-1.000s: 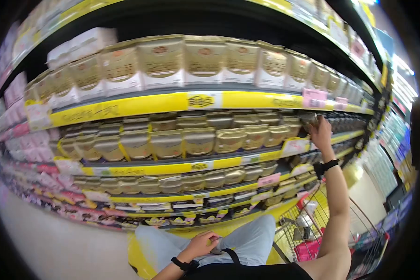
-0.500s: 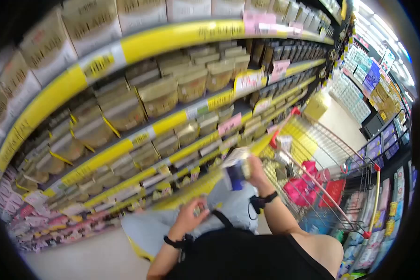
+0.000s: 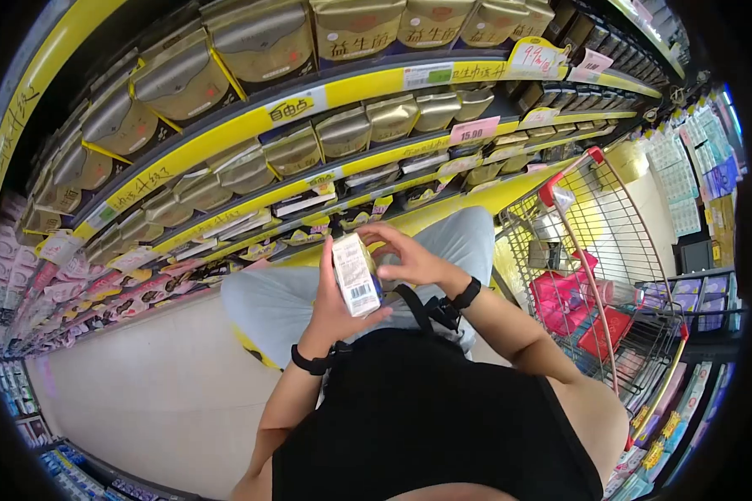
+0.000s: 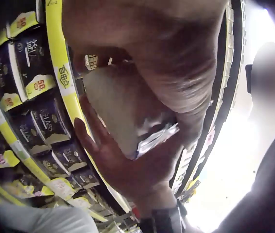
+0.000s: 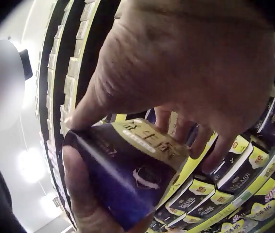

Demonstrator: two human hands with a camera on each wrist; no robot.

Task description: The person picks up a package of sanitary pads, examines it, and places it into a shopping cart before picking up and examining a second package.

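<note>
In the head view, a small pack of sanitary pads [image 3: 358,280] is held over the lap, its white barcode side facing up. My left hand [image 3: 330,313] grips it from the left, thumb along the lower edge. My right hand [image 3: 418,260] is at its upper right, fingers bent around the far end. The right wrist view shows the pack's [image 5: 128,170] shiny dark-blue front with a gold band; the right thumb touches one corner. From the left wrist, the pack [image 4: 118,102] sits between both hands, its printed front hidden.
Shelves of gold packs [image 3: 263,54] run across the front, with yellow price strips [image 3: 342,98] and a pink price tag [image 3: 475,132]. A wire shopping cart [image 3: 643,242] stands at my right, with pink and red goods [image 3: 560,292] inside. Pale floor [image 3: 159,392] lies to the left.
My right hand has come down from the shelf to the lap with the pack. My left hand has risen from the lap and now grips it too. The head view has tilted down.
</note>
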